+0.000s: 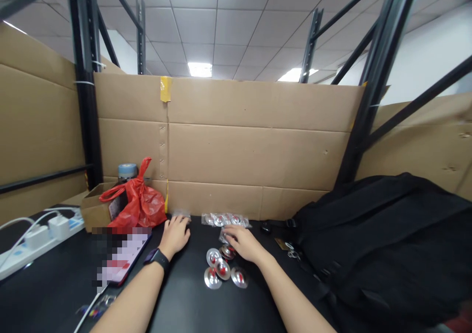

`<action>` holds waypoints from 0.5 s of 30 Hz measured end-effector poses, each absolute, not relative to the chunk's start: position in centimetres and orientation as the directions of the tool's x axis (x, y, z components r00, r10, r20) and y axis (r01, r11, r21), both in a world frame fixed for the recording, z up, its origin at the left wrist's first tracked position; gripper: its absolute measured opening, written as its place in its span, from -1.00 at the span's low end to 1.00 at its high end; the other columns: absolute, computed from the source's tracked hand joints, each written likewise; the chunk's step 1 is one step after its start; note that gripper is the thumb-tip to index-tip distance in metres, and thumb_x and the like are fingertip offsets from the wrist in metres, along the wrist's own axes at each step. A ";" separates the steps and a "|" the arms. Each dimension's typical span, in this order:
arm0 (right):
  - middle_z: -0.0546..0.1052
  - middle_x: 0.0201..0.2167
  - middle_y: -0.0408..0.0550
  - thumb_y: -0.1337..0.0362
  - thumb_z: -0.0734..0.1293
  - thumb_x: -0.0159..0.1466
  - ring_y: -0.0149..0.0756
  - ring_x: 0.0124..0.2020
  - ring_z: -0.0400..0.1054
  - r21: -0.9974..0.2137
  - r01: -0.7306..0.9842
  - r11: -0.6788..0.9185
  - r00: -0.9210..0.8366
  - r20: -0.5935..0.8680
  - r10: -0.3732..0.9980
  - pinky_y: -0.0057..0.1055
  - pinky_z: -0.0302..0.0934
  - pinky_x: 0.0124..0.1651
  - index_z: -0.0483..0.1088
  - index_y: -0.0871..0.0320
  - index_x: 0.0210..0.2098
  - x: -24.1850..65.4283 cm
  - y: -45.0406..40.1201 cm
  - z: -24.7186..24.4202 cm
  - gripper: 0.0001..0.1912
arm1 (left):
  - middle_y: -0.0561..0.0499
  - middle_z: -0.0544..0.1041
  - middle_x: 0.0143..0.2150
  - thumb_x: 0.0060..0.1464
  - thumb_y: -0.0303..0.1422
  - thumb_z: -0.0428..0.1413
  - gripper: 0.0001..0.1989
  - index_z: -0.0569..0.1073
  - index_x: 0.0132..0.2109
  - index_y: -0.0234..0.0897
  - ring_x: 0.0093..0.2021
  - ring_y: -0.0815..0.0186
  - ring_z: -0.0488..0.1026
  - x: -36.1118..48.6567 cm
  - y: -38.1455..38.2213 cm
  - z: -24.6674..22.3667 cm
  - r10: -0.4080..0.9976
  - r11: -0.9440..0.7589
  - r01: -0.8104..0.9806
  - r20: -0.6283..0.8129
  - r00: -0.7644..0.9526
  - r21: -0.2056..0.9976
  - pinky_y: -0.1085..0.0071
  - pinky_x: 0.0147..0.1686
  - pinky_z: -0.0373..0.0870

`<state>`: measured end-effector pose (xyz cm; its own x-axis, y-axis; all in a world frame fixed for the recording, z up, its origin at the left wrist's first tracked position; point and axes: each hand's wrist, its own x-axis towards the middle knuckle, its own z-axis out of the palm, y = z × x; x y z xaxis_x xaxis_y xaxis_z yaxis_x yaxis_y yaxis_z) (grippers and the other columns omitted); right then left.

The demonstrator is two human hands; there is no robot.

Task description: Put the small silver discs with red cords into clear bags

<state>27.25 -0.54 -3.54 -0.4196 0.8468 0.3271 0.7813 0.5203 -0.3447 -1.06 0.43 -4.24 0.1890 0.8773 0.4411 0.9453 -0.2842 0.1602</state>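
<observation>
My left hand (176,237) lies on the black table with its fingers stretched forward, their tips by a clear plastic wrapper (180,213). On that wrist is a dark watch (157,258). My right hand (242,242) has its fingers bent over a small plastic-wrapped disc (222,236), partly hidden by the fingertips. Just below that hand lie several loose, shiny metal discs (222,268) with raised centres and red bits, like small finger cymbals; some overlap. Beyond it, a row of similar discs in clear wrapping (224,219) rests against the cardboard.
A phone (129,257) with a white cable, a red plastic bag (142,202), a small cardboard box (95,210) and a power strip (44,242) are on the left. A large black backpack (383,244) and keys (292,251) occupy the right. Cardboard walls (250,151) enclose the table.
</observation>
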 end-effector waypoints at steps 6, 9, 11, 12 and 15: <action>0.59 -0.01 -0.02 0.32 0.31 0.21 -0.11 0.04 0.44 -0.438 0.771 0.462 -0.350 0.314 0.882 -0.20 0.21 0.13 0.54 0.04 -0.06 28.1 1.3 -5.4 -0.67 | -0.08 0.49 0.07 0.18 -0.43 -0.02 -0.69 0.49 0.01 -0.14 0.13 0.13 0.36 0.2 -0.5 -3.6 0.832 -0.393 0.891 0.501 0.239 0.226 0.16 0.08 0.21; 0.63 -0.14 0.05 0.32 0.28 0.22 -0.13 -0.10 0.49 -0.516 0.719 0.467 -0.281 0.398 0.873 -0.25 0.28 0.04 0.55 0.13 -0.11 28.4 1.8 -5.6 -0.72 | -0.06 0.50 0.06 0.17 -0.43 0.00 -0.71 0.49 -0.01 -0.15 0.12 0.14 0.38 0.7 -0.6 -3.5 0.837 -0.405 0.862 0.503 0.215 0.305 0.16 0.09 0.22; 0.64 -0.23 0.06 0.27 0.25 0.26 -0.12 -0.19 0.50 -0.561 0.690 0.457 -0.214 0.445 0.869 -0.24 0.30 -0.02 0.56 0.17 -0.17 28.6 1.9 -5.4 -0.73 | -0.05 0.51 0.05 0.16 -0.43 0.02 -0.73 0.49 -0.03 -0.14 0.11 0.14 0.39 1.1 -0.8 -3.4 0.854 -0.398 0.832 0.488 0.181 0.386 0.15 0.11 0.24; 0.64 -0.27 0.06 0.24 0.24 0.28 -0.12 -0.24 0.50 -0.586 0.674 0.449 -0.173 0.466 0.868 -0.22 0.31 -0.05 0.57 0.17 -0.19 28.6 1.8 -5.2 -0.72 | -0.04 0.51 0.05 0.16 -0.42 0.02 -0.74 0.50 -0.04 -0.15 0.11 0.14 0.40 1.4 -0.9 -3.3 0.859 -0.400 0.812 0.483 0.170 0.425 0.14 0.12 0.24; 0.63 -0.27 0.07 0.10 0.26 0.28 -0.11 -0.26 0.49 -0.714 0.525 0.463 -0.050 0.518 0.854 -0.21 0.33 -0.11 0.56 0.18 -0.17 28.3 1.2 -4.1 -0.66 | -0.05 0.54 0.02 0.23 -0.35 -0.01 -0.77 0.48 -0.04 -0.18 0.09 0.16 0.42 2.4 -1.6 -2.8 0.848 -0.461 0.713 0.499 0.178 0.529 0.17 0.14 0.28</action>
